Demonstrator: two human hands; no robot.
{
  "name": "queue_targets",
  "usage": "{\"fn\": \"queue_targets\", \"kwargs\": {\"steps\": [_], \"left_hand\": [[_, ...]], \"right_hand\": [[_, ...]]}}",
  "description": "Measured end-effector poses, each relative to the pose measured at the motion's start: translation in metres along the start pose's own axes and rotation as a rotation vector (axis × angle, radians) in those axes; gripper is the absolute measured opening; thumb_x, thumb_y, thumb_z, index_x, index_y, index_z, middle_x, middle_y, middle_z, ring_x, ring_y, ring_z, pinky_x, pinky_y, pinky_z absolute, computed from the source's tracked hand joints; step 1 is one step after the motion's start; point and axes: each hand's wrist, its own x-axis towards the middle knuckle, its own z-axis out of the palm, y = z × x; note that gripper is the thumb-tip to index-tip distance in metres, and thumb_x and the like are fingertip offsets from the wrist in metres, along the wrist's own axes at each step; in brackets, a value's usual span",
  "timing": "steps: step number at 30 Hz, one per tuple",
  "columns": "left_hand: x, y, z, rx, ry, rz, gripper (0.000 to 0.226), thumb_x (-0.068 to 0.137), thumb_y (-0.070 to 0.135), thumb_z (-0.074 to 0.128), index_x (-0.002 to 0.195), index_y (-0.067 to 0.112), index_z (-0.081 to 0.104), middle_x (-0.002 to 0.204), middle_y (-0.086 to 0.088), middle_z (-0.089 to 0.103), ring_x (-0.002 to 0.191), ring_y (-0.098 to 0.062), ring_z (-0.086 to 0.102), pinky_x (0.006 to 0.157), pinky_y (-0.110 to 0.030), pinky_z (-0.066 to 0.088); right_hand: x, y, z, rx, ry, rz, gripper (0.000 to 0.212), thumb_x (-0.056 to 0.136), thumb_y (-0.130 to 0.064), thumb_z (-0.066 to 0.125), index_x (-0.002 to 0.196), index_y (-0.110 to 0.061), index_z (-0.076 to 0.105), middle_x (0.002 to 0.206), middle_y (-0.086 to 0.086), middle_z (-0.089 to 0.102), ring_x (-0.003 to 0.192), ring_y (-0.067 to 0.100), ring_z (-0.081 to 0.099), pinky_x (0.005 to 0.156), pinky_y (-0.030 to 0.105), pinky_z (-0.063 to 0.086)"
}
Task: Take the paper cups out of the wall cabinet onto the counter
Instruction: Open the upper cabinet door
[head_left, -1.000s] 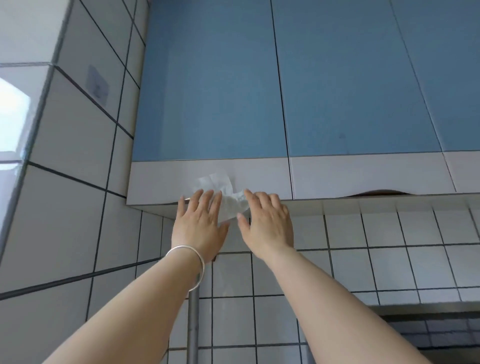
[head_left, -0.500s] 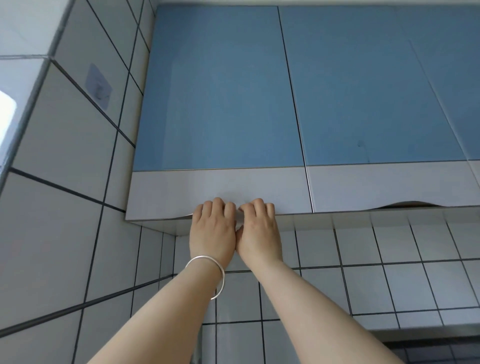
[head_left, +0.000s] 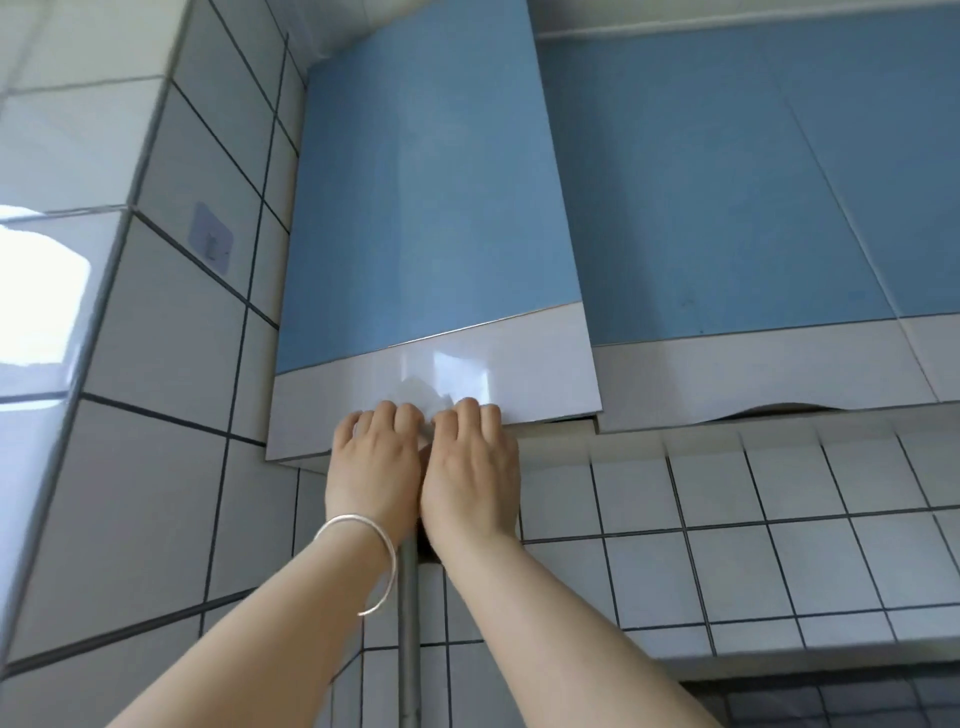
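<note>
- Currently both hands, left hand (head_left: 371, 467) and right hand (head_left: 467, 467), fingers curled under cabinet door (head_left: 431, 234) bottom edge, white tissue (head_left: 418, 392) between.
- Door ajar; cups unseen, presumably behind it, above hands.

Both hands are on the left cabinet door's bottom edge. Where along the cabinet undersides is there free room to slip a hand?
Free: the curved notch under the next door, and the open door's bottom edge left of the left hand. Crowded: the middle, where the left hand and right hand press side by side around crumpled paper.
</note>
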Motion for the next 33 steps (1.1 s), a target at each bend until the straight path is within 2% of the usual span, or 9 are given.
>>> {"fn": "queue_targets", "kwargs": {"steps": [4,8,13,16,19,22,26,31,33], "left_hand": [[0.001,-0.01,-0.029,-0.022,-0.085,-0.022,0.018,0.088,0.021,0.045,0.101,0.016,0.057,0.099,-0.001,0.06,0.098,-0.023,0.059,0.096,-0.031,0.031],[-0.004,-0.015,-0.053,0.048,-0.074,0.034,0.007,0.078,0.01,0.056,0.08,0.017,0.057,0.079,0.0,0.055,0.08,-0.024,0.058,0.08,-0.034,0.041],[-0.006,-0.028,-0.073,-0.021,-0.067,-0.062,0.002,0.086,0.017,0.045,0.085,0.019,0.045,0.08,0.007,0.043,0.078,-0.022,0.051,0.074,-0.025,0.026],[-0.01,-0.029,-0.085,-0.129,0.001,-0.157,0.021,0.083,0.021,0.057,0.077,0.018,0.036,0.075,0.004,0.041,0.065,-0.026,0.04,0.071,-0.029,0.028],[-0.012,-0.035,-0.094,-0.152,0.091,-0.191,0.04,0.079,0.044,0.063,0.069,0.019,0.034,0.069,0.002,0.044,0.061,-0.026,0.04,0.067,-0.031,0.031],[-0.016,-0.045,-0.104,-0.168,0.139,-0.238,0.039,0.074,0.051,0.049,0.069,0.013,0.045,0.07,-0.003,0.054,0.065,-0.032,0.052,0.064,-0.034,0.039],[-0.026,-0.06,-0.121,-0.217,0.227,-0.307,0.023,0.081,0.031,0.062,0.076,0.009,0.057,0.079,-0.002,0.061,0.074,-0.025,0.056,0.068,-0.031,0.04],[-0.034,-0.074,-0.132,-0.373,0.338,-0.414,0.027,0.079,0.021,0.063,0.066,0.035,0.044,0.07,0.014,0.054,0.069,-0.008,0.047,0.062,-0.005,0.034],[-0.036,-0.08,-0.134,-0.401,0.363,-0.438,0.017,0.08,0.021,0.062,0.072,0.03,0.049,0.073,0.009,0.06,0.072,-0.011,0.049,0.062,-0.009,0.033]], "right_hand": [[-0.008,-0.021,-0.025,-0.021,-0.053,-0.07,0.037,0.07,-0.015,0.033,0.07,-0.021,0.069,0.077,-0.004,0.066,0.076,0.016,0.056,0.058,0.026,0.045],[-0.017,-0.036,-0.042,0.028,-0.013,-0.145,0.036,0.071,-0.011,0.031,0.074,-0.018,0.066,0.075,-0.001,0.062,0.074,0.019,0.057,0.059,0.028,0.046],[-0.036,-0.039,-0.05,0.346,0.061,-0.304,0.034,0.067,-0.007,0.048,0.097,-0.013,0.061,0.103,0.004,0.064,0.095,0.022,0.055,0.077,0.029,0.05],[-0.051,-0.038,-0.049,0.52,0.093,-0.288,0.031,0.069,-0.011,0.043,0.098,-0.015,0.054,0.1,0.003,0.06,0.093,0.017,0.046,0.079,0.023,0.039],[-0.057,-0.042,-0.045,0.718,-0.049,-0.072,0.036,0.072,-0.007,0.048,0.106,-0.014,0.056,0.106,-0.001,0.056,0.1,0.013,0.045,0.086,0.021,0.04],[-0.055,-0.052,-0.048,0.822,-0.286,0.004,0.048,0.083,-0.011,0.054,0.129,-0.02,0.044,0.128,-0.007,0.044,0.12,0.008,0.04,0.088,0.002,0.027],[-0.051,-0.077,-0.047,0.928,-0.364,-0.078,0.057,0.084,-0.01,0.054,0.137,-0.024,0.038,0.138,-0.01,0.039,0.131,0.005,0.031,0.104,0.013,0.027],[-0.046,-0.109,-0.042,1.078,-0.377,-0.095,0.061,0.08,-0.006,0.057,0.134,-0.03,0.042,0.134,-0.015,0.043,0.124,-0.003,0.033,0.1,0.009,0.022],[-0.046,-0.117,-0.041,1.102,-0.388,-0.102,0.065,0.079,-0.004,0.056,0.135,-0.032,0.041,0.129,-0.02,0.04,0.119,-0.009,0.029,0.098,0.005,0.018]]}}
